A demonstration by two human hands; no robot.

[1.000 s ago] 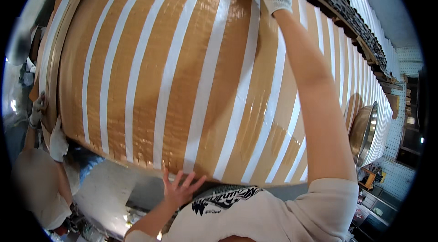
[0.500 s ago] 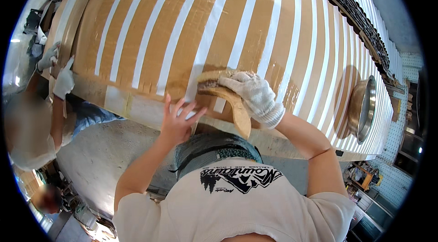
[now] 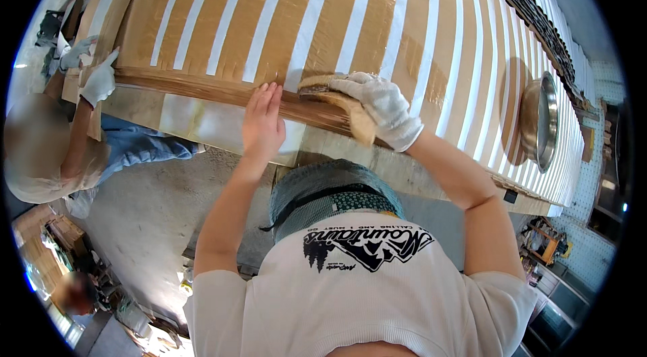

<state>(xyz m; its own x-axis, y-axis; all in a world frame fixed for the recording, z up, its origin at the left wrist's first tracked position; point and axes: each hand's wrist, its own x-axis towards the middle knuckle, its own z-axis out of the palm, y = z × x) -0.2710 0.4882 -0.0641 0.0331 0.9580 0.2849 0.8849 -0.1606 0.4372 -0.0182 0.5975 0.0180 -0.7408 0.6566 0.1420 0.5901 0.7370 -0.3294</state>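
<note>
My bare left hand [image 3: 263,121] lies with straight fingers against the layered brown edge [image 3: 202,87] of a stack of sheets. In my white-gloved right hand [image 3: 385,106] is a curved brush with a wooden handle [image 3: 362,124]. The brush's bristle end rests along the near edge of the top brown sheet [image 3: 280,40], just right of my left fingers. White strips [image 3: 271,17] run across this sheet in parallel rows, and its surface looks wet and shiny in places. My right fingers partly hide the brush head.
A shiny metal bowl [image 3: 539,121] stands on the striped surface at the right. At the left end, a co-worker's gloved hands [image 3: 100,82] hold the stack's corner. Another person is farther back at lower left. Dark layered material [image 3: 532,30] runs along the far edge.
My left hand has moved up from in front of the edge and now rests on it, fingers straightened. The brush stays at the sheet's near edge. The layered edge shows more plainly.
</note>
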